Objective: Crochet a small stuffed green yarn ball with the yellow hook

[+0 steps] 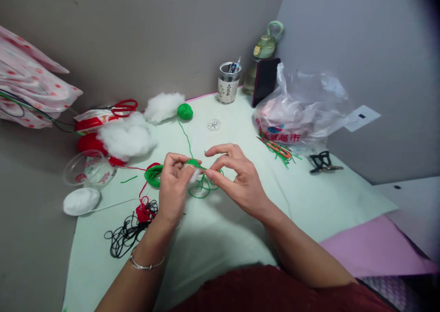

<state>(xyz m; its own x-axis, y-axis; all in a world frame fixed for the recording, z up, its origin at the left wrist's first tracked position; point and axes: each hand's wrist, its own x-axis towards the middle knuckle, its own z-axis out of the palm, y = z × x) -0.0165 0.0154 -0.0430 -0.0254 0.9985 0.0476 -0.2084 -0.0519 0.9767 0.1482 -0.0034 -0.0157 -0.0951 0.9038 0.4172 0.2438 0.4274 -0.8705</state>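
My left hand (pixel 173 186) pinches a small white stuffing piece wrapped in green yarn (pixel 194 164) above the pale green table (pixel 220 238). My right hand (pixel 237 177) pinches the green strand at the piece's right end, its other fingers spread. Loose green yarn (pixel 202 187) loops on the table under both hands. A strand runs back to a green yarn ball (pixel 184 111). A small green coil (pixel 153 175) lies just left of my left hand.
White stuffing (pixel 128 135), red scissors (pixel 123 106), a clear cup (pixel 88 167), a white ball (pixel 81 200) and tangled black and red cord (pixel 132 227) lie left. A pen tin (pixel 228 83), bottle (pixel 264 51), phone (pixel 265 80), plastic bag (pixel 299 108) and black clip (pixel 322 161) stand right.
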